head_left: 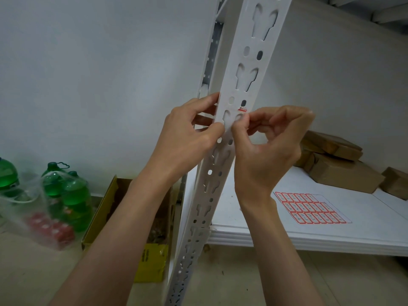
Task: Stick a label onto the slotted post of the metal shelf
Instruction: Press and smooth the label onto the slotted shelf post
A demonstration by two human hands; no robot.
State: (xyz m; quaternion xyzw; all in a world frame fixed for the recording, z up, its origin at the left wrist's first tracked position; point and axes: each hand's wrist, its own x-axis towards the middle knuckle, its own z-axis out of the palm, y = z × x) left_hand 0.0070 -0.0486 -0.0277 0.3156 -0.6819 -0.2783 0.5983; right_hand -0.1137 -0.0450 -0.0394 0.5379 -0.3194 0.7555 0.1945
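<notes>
1. The left hand (187,133) grips the white slotted metal post (247,74), fingers curled round its left edge.
2. The right hand (271,140) pinches the small red-edged label (242,110) against the post's front face.
3. The red label sheet (309,208) lies on the white shelf (331,235) at right.

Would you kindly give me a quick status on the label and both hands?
Left hand grips the slotted post. Right hand pinches the label against the post face, only its red edge showing. Nothing in the way.

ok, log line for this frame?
step: sticking label on post | left hand: grips post | right hand: pinches label | label sheet: on shelf
</notes>
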